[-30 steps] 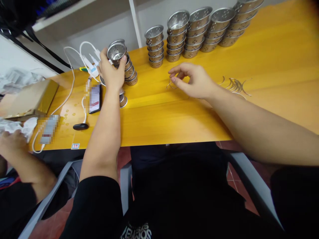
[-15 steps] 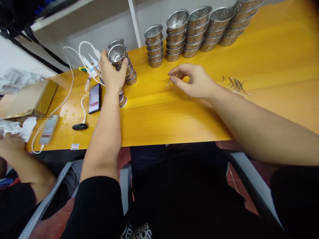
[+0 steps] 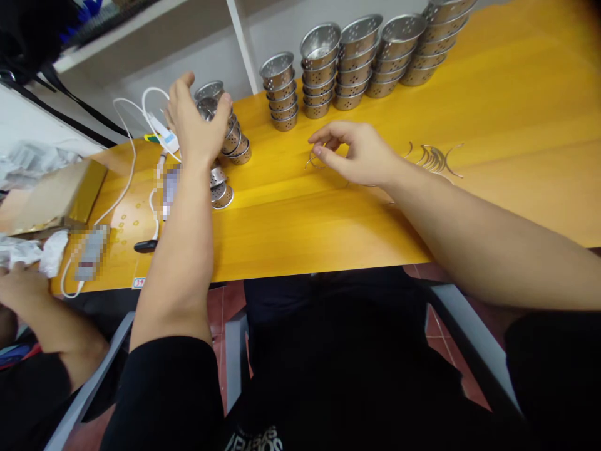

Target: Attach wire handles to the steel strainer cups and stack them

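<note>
My left hand [image 3: 200, 122] is over the nearest stack of perforated metal cups [image 3: 238, 149] at the left, its thumb and fingers spread apart. The top cup [image 3: 206, 108] shows partly behind the hand. Whether any finger still touches it is hard to see. Below the wrist, more small metal cups [image 3: 222, 196] lie tipped on the table, partly hidden by my forearm. My right hand [image 3: 352, 150] pinches a thin curved wire [image 3: 310, 161] above the middle of the table. Several similar curved wires [image 3: 434, 160] lie in a bunch to its right.
Several taller stacks of perforated cups [image 3: 319, 75] stand along the back of the yellow table [image 3: 300, 232]. Left are a phone [image 3: 169, 188], white cables [image 3: 134, 156], a power bank [image 3: 92, 250] and a cardboard box [image 3: 61, 194]. Another person's hand [image 3: 23, 288] is at the far left.
My left hand has opened from around the top cup, its thumb and fingers now wider apart. The right hand keeps its wire in nearly the same place. The view has shifted slightly.
</note>
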Tool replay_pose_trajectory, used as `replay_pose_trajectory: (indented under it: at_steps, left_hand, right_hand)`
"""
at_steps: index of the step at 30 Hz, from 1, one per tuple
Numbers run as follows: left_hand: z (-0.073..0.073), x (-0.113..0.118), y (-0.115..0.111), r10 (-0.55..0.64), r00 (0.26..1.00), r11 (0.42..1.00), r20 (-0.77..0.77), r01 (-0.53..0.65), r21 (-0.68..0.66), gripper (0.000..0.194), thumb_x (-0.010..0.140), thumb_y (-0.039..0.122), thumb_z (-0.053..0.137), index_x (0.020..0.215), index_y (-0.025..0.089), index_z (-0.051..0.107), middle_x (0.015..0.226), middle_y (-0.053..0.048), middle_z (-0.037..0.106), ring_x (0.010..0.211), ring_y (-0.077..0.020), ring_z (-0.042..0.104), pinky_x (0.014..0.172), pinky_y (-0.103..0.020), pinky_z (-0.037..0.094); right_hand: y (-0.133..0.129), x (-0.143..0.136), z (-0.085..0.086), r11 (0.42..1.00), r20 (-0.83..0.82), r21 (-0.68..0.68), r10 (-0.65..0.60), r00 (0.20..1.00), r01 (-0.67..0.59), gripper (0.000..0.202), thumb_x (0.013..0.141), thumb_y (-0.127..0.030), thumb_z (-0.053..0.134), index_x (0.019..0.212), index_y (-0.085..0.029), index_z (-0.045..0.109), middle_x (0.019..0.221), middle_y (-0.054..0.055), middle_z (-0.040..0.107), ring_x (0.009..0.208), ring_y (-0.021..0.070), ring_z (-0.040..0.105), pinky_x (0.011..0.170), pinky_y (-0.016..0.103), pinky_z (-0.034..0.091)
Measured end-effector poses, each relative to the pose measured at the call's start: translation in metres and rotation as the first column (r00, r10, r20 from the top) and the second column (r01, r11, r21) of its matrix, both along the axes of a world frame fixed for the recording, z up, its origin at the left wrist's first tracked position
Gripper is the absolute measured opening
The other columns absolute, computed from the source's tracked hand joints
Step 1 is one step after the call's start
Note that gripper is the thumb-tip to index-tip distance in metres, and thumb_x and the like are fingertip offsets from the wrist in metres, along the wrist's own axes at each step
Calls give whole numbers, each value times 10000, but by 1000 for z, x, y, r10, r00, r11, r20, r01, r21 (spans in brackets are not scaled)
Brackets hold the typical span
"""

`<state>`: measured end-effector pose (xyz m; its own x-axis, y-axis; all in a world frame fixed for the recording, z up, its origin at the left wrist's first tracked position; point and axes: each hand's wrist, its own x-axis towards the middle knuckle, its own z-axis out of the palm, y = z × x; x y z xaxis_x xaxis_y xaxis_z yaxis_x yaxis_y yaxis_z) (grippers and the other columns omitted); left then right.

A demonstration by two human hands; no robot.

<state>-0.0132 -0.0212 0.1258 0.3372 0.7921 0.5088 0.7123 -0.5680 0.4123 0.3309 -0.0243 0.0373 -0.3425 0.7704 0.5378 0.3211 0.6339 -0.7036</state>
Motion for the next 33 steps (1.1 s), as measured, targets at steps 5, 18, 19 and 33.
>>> replay_pose_trajectory:
  at_steps: [5,18,19,33]
  left_hand:
    - [-13,73,-62,-208,977,978,-36,207,-38,883,1034,893,949,1725,413,681,1819,-24,788,2102,-285,162,1736,-681,202]
    - [-77,79,-41,-416,902,904,-113,397,-156,490,1220,326,727,1703,248,716,1972,-193,635,1891,-411,632,1631,-613,498]
    - [-85,77,-36,-427,897,900,-116,409,-151,460,1207,293,723,1663,238,744,1965,-200,638,1880,-404,641,1617,-596,517]
    - [-116,36,18,-254,911,895,325,349,-278,301,1154,295,867,1435,191,836,1597,-183,919,1483,-287,915,1416,-503,719]
  right_hand:
    - [-2,4,3,1000,8,-17,-12,1000,12,394,1113,-657,960,1354,-345,939,1251,102,956,1091,399,901,1125,646,798]
    - [5,1,1,998,-11,-59,0,1000,-1,541,1021,-860,953,1277,-385,909,1249,79,957,1053,375,830,1120,674,749]
    - [6,1,1,998,-11,-60,-8,1000,8,544,1020,-879,941,1266,-396,909,1248,77,957,1038,370,814,1115,687,744]
    - [8,2,-2,993,149,87,-94,984,82,348,1135,-563,900,1398,-342,844,1397,127,842,1037,330,826,1127,592,757]
